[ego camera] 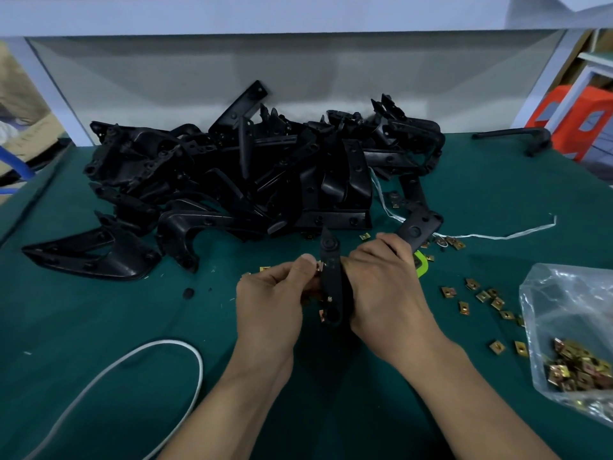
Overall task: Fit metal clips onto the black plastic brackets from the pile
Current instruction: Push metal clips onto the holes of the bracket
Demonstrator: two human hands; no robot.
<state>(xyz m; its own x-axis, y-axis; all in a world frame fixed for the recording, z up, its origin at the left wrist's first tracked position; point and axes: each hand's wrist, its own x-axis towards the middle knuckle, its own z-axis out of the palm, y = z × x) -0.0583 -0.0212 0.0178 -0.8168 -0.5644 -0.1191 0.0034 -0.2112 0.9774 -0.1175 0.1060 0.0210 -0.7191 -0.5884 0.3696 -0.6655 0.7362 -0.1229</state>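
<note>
Right hand (381,283) grips bracket (331,283); left hand (275,293) pinches clip (320,267) at its edge. Two more seem fitted nearer wrists. Pile (232,180) beyond hands large: most work left.

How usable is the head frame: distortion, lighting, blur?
Head view: wide-angle bowing bends the shelf edge; dim, flat light merges the bracket pile into one black mass; the clip the left hand pinches against the bracket gripped by the right hand is small and soft; mild glare on the plastic bag.
</note>
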